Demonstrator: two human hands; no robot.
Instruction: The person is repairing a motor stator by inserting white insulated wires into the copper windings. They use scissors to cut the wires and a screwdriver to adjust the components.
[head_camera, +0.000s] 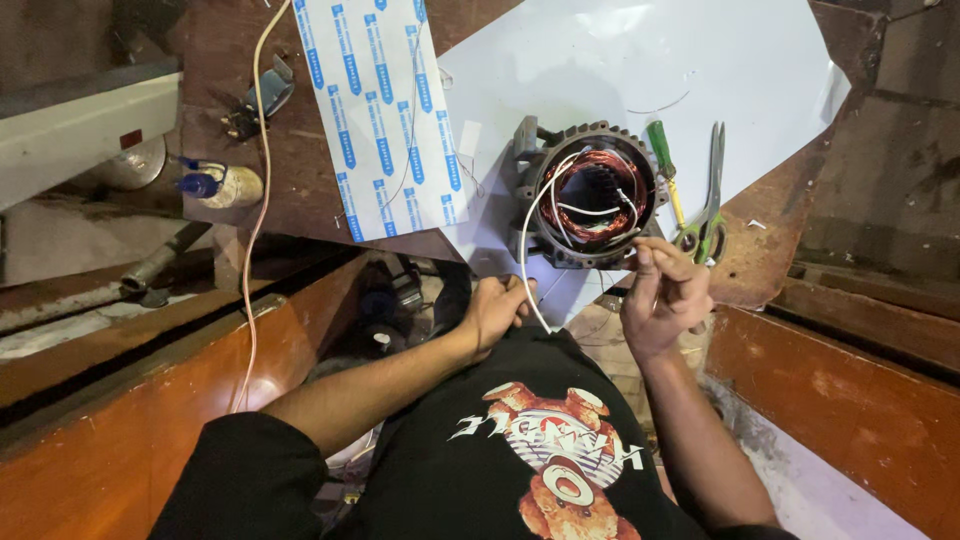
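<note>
A grey motor stator (592, 195) with copper windings sits on a white sheet (640, 70) at the table's near edge. White sleeved leads curl out of its bore. My left hand (497, 312) is closed on one long white lead (526, 230) that loops down from the stator. My right hand (665, 292) is just below the stator's right side, fingers pinched on thin wire ends coming from the windings.
A green-handled screwdriver (663, 160) and green-handled scissors (710, 205) lie right of the stator. A white strip with blue printing (385, 110) lies to its left. A small bottle (222, 186) and a thin cord (257, 200) are further left. Brown wooden benches flank me.
</note>
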